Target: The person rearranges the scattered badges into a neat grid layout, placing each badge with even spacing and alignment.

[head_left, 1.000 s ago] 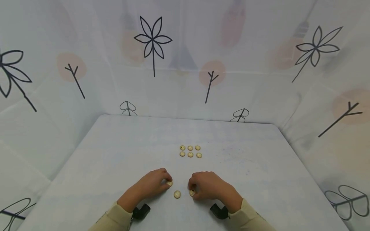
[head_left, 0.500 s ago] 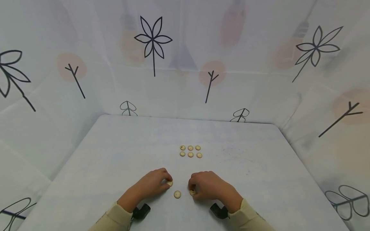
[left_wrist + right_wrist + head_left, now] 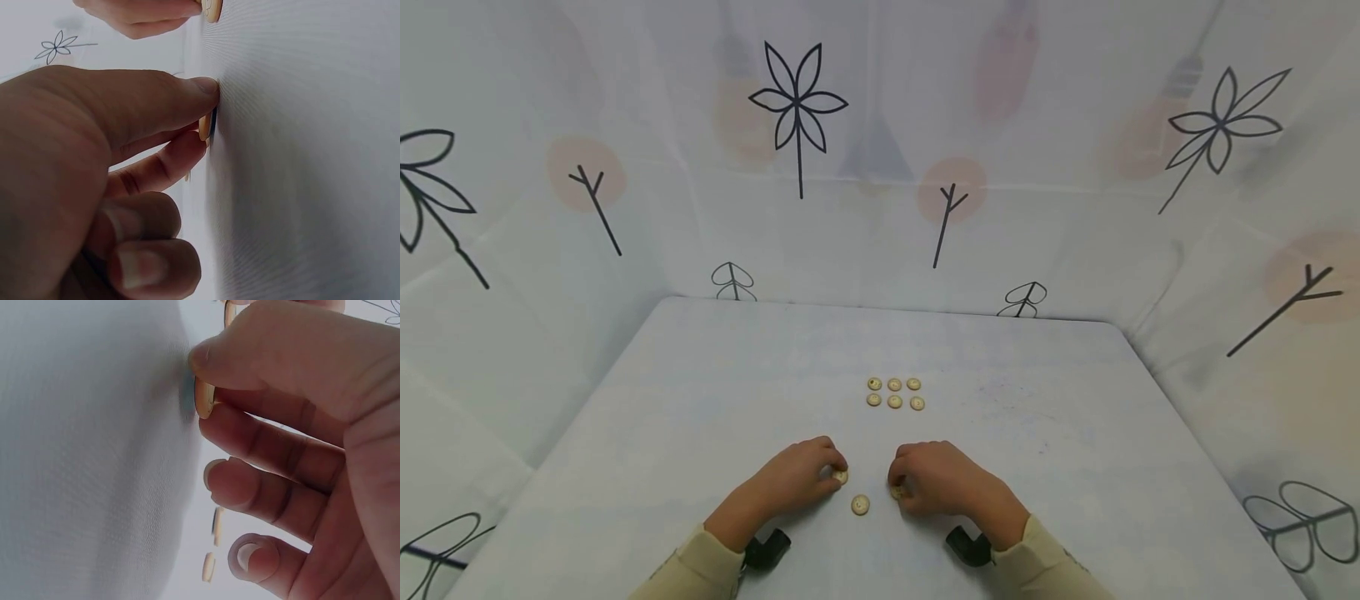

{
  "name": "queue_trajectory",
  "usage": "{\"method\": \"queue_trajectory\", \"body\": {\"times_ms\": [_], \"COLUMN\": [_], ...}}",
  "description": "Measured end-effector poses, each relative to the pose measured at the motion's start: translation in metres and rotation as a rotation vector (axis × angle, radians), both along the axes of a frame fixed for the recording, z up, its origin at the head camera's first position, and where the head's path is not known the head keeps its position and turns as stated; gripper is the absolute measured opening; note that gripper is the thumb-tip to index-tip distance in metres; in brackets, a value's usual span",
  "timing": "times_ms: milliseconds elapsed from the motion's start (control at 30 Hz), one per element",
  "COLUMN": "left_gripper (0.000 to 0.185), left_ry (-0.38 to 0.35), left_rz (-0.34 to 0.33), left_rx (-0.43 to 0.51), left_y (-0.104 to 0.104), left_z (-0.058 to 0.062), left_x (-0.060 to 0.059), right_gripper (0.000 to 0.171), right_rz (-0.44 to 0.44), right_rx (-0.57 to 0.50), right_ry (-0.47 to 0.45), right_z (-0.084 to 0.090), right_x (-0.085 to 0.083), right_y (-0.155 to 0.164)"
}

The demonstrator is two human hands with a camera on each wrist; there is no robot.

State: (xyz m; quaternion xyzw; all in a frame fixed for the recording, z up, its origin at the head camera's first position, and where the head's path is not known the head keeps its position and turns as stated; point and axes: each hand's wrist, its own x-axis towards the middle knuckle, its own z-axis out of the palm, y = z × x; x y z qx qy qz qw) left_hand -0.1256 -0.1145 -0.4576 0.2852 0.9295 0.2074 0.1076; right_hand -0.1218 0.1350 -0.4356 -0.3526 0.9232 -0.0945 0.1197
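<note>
Head view: right hand (image 3: 942,482) half-hiding its pinched button (image 3: 897,492).

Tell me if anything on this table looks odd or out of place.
Nothing stands out. Six buttons lie in a tidy two-by-three block, one loose button lies flat between the hands, and the left hand and right hand each pinch a button.

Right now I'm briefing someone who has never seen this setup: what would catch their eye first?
Probably the two hands close together at the near edge of the white table: the left hand pinches a small tan button, and the right hand pinches another. A third button lies loose between them. Farther out, six more buttons sit in a neat grid of two rows of three.
</note>
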Motion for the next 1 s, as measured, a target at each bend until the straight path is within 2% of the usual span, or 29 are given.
{"method": "queue_trajectory", "body": {"times_ms": [300, 667, 1000], "left_gripper": [0.014, 0.013, 0.014], "left_ry": [0.012, 0.014, 0.020], "left_rz": [-0.009, -0.015, -0.014], "left_rx": [0.026, 0.024, 0.025], "left_y": [-0.001, 0.001, 0.000], "left_z": [0.003, 0.004, 0.004], "left_x": [0.002, 0.003, 0.004], "right_gripper": [0.010, 0.012, 0.015], "right_rz": [-0.069, -0.149, -0.231], "right_rx": [-0.020, -0.017, 0.003], "right_ry": [0.007, 0.110, 0.130], "right_z": [0.002, 0.008, 0.006], "right_x": [-0.009, -0.021, -0.033], "right_y": [0.006, 0.014, 0.018]}}
